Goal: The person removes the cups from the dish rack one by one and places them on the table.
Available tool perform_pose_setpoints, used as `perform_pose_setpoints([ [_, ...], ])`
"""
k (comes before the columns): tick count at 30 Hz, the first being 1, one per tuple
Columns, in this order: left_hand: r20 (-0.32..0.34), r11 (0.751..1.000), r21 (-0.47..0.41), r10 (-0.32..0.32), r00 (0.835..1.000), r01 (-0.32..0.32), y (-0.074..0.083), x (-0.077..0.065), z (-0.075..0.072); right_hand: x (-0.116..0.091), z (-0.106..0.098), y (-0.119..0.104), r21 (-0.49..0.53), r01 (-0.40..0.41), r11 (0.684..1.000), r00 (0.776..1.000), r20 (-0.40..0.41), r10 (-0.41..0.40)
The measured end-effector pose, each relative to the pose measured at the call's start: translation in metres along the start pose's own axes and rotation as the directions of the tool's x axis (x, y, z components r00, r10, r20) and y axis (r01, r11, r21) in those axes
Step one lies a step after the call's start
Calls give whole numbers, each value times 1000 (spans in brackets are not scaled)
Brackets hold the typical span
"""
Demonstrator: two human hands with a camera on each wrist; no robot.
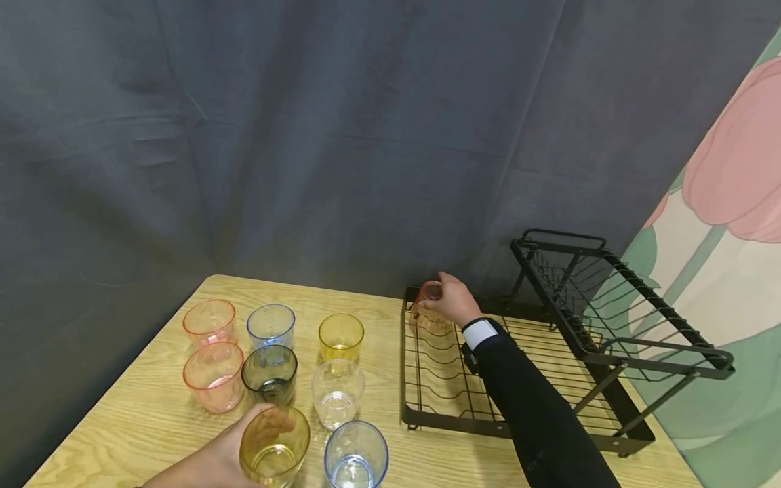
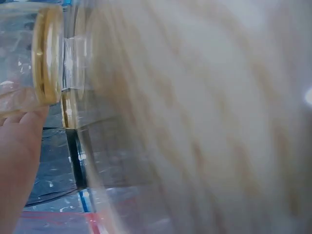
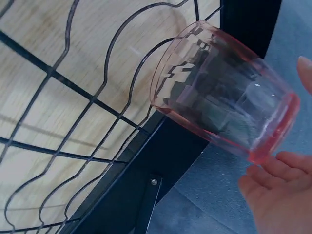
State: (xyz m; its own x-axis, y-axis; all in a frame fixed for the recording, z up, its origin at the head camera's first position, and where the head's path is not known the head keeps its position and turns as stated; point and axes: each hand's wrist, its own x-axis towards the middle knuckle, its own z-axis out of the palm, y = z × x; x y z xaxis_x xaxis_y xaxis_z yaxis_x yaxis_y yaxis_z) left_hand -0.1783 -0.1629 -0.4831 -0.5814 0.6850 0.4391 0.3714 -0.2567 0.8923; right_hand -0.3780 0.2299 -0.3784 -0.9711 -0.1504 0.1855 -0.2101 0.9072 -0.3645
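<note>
Over the back left corner of the black dish rack point(image 1: 454, 423), my right hand point(image 1: 454, 301) is at a clear pink glass point(image 3: 224, 97) standing upside down on the wires. In the right wrist view its fingers lie straight at the red-tinted base, the thumb apart on the other side. My left hand point(image 1: 228, 451) grips an amber glass point(image 1: 276, 444) at the table's front, thumb and fingers round its sides. Close to that hand are a dark grey glass point(image 1: 270, 376), a clear glass point(image 1: 337, 393) and a blue glass point(image 1: 356, 455).
Two pink glasses, front point(image 1: 213, 379) and back point(image 1: 210, 324), stand at the left of the wooden table point(image 1: 140, 386). Another blue glass point(image 1: 271, 325) and a yellow glass point(image 1: 340, 337) stand behind. A raised upper tier point(image 1: 628, 298) covers the rack's right side; a dark curtain point(image 1: 342, 149) hangs behind.
</note>
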Motion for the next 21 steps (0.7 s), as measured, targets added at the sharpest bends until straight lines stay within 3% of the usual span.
perform_pose_setpoints([
  [9,-9,996,84,22,1000,-21,-5,2,-1,12,15,6,-34,-24,999,1000,16,24],
  [12,-19,987,155,42,999,-39,-7,1,0,14,18,6,-59,-18,998,1000,22,19],
  [15,-40,969,242,55,998,-44,-7,-1,1,13,18,5,-61,1,998,1000,23,0],
  [18,-85,933,361,34,996,-2,-6,-3,2,10,16,5,-60,21,998,1000,23,-20],
  [21,-130,903,426,-8,992,63,-4,-4,3,5,12,5,-59,29,998,999,27,-28],
])
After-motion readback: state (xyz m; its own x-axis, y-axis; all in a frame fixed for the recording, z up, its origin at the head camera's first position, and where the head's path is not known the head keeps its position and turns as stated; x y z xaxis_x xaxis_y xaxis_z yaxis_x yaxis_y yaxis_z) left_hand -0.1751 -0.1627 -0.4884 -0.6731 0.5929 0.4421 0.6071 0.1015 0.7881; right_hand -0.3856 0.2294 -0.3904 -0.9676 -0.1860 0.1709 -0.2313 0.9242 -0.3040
